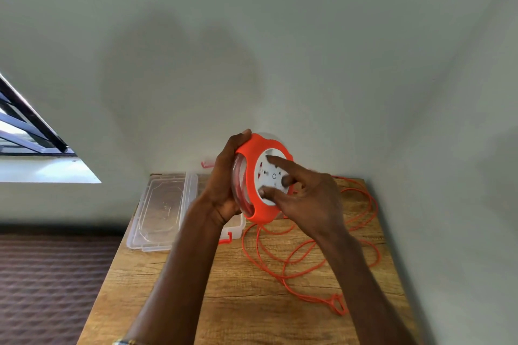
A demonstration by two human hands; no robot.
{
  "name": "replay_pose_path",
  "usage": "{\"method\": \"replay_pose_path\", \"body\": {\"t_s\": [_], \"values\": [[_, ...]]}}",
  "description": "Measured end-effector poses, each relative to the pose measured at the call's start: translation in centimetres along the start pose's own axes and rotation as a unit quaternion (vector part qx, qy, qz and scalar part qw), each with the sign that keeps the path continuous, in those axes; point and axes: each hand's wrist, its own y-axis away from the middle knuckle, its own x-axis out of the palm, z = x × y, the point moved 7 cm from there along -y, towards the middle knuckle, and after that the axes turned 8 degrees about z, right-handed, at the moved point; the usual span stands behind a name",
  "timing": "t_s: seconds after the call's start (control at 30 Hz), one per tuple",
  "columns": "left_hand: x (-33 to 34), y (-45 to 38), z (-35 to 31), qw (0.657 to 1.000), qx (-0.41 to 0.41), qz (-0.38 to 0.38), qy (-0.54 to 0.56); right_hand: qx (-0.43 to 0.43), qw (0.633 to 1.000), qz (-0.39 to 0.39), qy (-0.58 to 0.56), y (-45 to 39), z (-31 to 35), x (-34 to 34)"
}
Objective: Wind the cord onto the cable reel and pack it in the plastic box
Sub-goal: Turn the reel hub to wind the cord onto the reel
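Note:
An orange cable reel (253,173) with a white socket face is held up above the wooden table (179,288). My left hand (224,176) grips its rim from the left, thumb over the top edge. My right hand (305,193) presses fingertips on the white socket face. Some orange cord shows wound inside the clear drum. The rest of the orange cord (316,246) lies in loose loops on the table to the right, ending in a small loop near the front right. The clear plastic box (234,228) sits behind my left arm, mostly hidden.
The box's clear lid (161,211) lies open at the table's back left. Red latches (225,239) show on the box. A grey wall stands right behind the table. A window is at the far left, and a patterned surface lies below the table's left edge.

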Motion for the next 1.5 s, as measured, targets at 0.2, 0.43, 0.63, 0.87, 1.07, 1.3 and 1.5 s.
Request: {"method": "replay_pose_path", "body": {"t_s": [0.2, 0.43, 0.63, 0.87, 1.07, 1.3, 1.5], "values": [[-0.5, -0.1, -0.1, 1.0, 0.006, -0.012, 0.009, -0.004, 0.998, -0.057, 0.004, -0.1, 0.1, -1.1], [-1.1, 0.0, 0.3, 0.999, -0.037, 0.019, 0.014, -0.146, 0.985, 0.087, -0.018, 0.0, 0.4, 0.4], [-1.3, 0.3, 0.9, 0.996, -0.078, 0.049, 0.017, -0.183, 0.975, 0.122, -0.045, -0.2, 1.1, 0.2], [-1.2, 0.3, 1.3, 0.994, -0.093, 0.059, 0.029, -0.178, 0.976, 0.124, -0.013, -0.1, 1.0, -0.1], [-1.4, 0.2, 0.5, 0.997, -0.07, 0.034, 0.02, -0.146, 0.985, 0.082, 0.04, 0.2, 1.3, 0.2], [-1.4, 0.6, -0.9, 0.999, -0.043, 0.025, 0.007, -0.067, 0.998, -0.007, 0.009, 0.4, 1.6, 0.8], [-0.7, 0.7, 0.3, 0.999, -0.048, 0.024, 0.003, 0.027, 0.996, -0.062, -0.057, -0.3, 0.1, -0.2]]}}
